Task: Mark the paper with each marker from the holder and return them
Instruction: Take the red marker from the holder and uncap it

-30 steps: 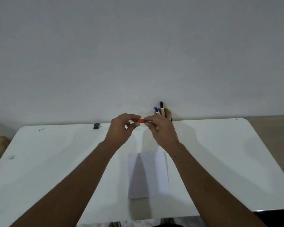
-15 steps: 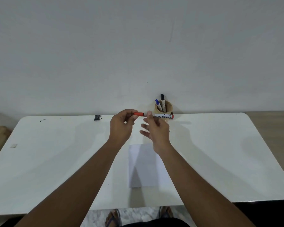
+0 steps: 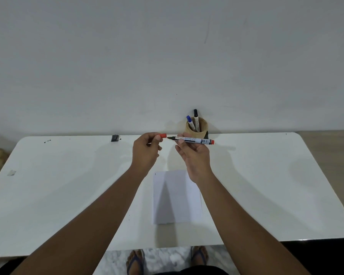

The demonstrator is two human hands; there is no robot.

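Observation:
My right hand [image 3: 194, 155] holds a red marker [image 3: 195, 140] level above the table, its dark tip bared and pointing left. My left hand [image 3: 146, 149] pinches the red cap [image 3: 163, 135], a short gap away from the tip. A white sheet of paper [image 3: 176, 197] lies on the white table [image 3: 68, 185] below my hands. Behind them, a tan round holder [image 3: 197, 128] stands at the table's far edge by the wall, with a blue-capped marker [image 3: 190, 121] and a black-capped marker [image 3: 196, 118] upright in it.
A small dark object [image 3: 115, 138] sits at the table's far edge, left of my hands. A scrap of tape [image 3: 11, 172] lies near the left edge. My sandalled feet [image 3: 136, 259] show on the marble floor below the near edge. A bare wall rises behind.
The cap has come off the red marker: my left hand pulled it left while my right hand kept the barrel. Both hands sit a little lower and clear of the holder.

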